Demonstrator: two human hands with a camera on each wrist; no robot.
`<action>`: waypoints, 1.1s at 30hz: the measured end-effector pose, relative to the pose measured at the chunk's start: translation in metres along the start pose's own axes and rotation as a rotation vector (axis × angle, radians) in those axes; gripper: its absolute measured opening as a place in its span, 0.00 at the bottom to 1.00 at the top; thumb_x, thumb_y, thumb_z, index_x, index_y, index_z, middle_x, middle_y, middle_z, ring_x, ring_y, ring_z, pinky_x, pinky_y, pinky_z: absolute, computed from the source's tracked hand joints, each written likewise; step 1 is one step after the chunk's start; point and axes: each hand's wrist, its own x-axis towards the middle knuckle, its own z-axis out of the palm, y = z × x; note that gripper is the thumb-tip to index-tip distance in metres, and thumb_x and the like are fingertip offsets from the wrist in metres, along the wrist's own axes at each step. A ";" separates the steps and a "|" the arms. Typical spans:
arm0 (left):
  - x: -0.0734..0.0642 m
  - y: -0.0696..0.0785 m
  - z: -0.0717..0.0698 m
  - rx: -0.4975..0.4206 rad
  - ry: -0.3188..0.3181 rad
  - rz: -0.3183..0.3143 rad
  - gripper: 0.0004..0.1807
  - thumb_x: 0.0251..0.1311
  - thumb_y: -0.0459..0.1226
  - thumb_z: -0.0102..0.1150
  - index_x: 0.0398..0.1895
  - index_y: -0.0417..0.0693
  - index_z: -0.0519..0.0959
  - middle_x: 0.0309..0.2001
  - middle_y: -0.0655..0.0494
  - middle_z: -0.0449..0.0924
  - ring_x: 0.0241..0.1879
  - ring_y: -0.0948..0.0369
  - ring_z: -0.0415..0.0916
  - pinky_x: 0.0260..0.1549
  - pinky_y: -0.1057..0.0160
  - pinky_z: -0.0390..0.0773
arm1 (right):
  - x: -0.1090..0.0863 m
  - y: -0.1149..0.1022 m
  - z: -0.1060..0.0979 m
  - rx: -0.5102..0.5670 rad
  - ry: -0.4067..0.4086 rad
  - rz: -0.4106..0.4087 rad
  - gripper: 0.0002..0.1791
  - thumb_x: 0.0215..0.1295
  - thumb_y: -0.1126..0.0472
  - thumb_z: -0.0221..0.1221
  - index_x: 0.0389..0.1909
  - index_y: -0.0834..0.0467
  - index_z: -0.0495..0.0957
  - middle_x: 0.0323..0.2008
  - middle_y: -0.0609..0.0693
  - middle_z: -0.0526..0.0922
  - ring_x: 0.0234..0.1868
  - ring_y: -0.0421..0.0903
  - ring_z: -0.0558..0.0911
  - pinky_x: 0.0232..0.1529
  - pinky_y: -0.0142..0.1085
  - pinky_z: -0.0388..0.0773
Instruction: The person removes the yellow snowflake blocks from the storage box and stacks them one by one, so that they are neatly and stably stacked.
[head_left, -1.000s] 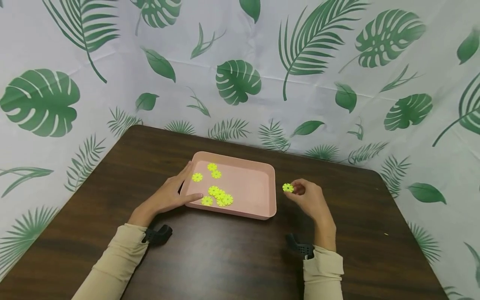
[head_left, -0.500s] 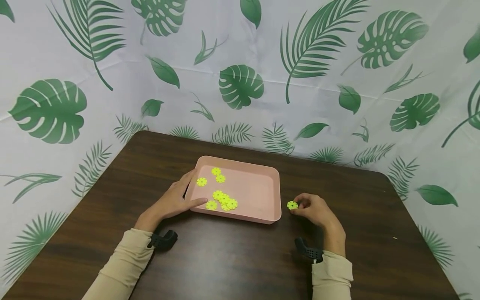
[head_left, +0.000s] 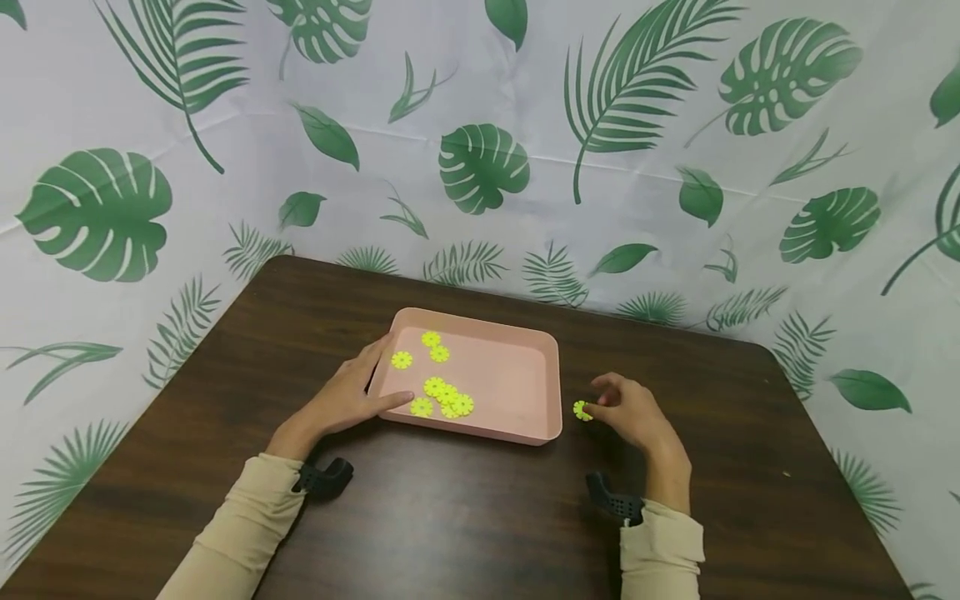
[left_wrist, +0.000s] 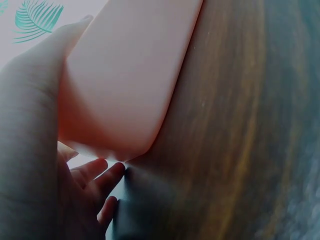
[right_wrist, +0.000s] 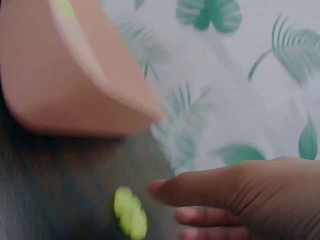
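A pink tray (head_left: 517, 400) sits on the dark wooden table, with several yellow-green flower-shaped discs (head_left: 446, 394) lying in its left half. At its left end my left hand (head_left: 345, 396) holds the tray, the thumb over the front rim and the fingers along the outer left side. One more yellow-green flower-shaped disc (right_wrist: 130, 213) lies on the table just right of the tray. Beside it is my right hand (head_left: 633, 412); in the right wrist view its thumb and fingers are apart from the disc and hold nothing.
The dark wooden table (head_left: 465, 517) ends at a leaf-printed white cloth (head_left: 555, 100) hung behind and at the sides. A tiny pale scrap (head_left: 787, 474) lies at the table's right. Black wrist mounts (head_left: 326, 479) are worn at both cuffs.
My right hand has lowered the disc from the air to the table right of the tray and let go of it. The left hand has stayed on the tray.
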 end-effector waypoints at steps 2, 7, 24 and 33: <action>0.000 -0.001 -0.001 -0.005 0.002 0.000 0.60 0.61 0.63 0.64 0.86 0.52 0.42 0.83 0.46 0.45 0.79 0.41 0.49 0.70 0.29 0.50 | 0.001 -0.016 0.001 -0.006 0.062 -0.057 0.19 0.68 0.64 0.67 0.55 0.69 0.78 0.36 0.56 0.81 0.38 0.52 0.81 0.39 0.44 0.79; 0.000 -0.001 -0.005 0.004 0.006 0.002 0.60 0.62 0.63 0.63 0.86 0.50 0.42 0.83 0.45 0.45 0.79 0.41 0.49 0.71 0.31 0.49 | 0.012 -0.070 0.022 -0.004 0.097 -0.212 0.15 0.67 0.66 0.67 0.52 0.68 0.82 0.36 0.56 0.84 0.37 0.52 0.82 0.39 0.45 0.81; 0.001 0.001 -0.004 0.003 0.021 0.015 0.58 0.62 0.62 0.63 0.86 0.50 0.44 0.83 0.45 0.47 0.79 0.42 0.51 0.72 0.33 0.49 | 0.039 -0.129 0.102 -0.084 -0.163 -0.234 0.18 0.55 0.61 0.78 0.45 0.60 0.86 0.36 0.51 0.81 0.36 0.46 0.79 0.43 0.41 0.82; 0.002 0.000 -0.002 -0.004 -0.003 -0.023 0.60 0.60 0.64 0.64 0.86 0.54 0.42 0.83 0.47 0.45 0.79 0.42 0.49 0.72 0.32 0.49 | 0.038 -0.127 0.102 -0.049 -0.173 -0.208 0.19 0.59 0.62 0.74 0.51 0.58 0.82 0.36 0.50 0.83 0.35 0.46 0.79 0.41 0.40 0.82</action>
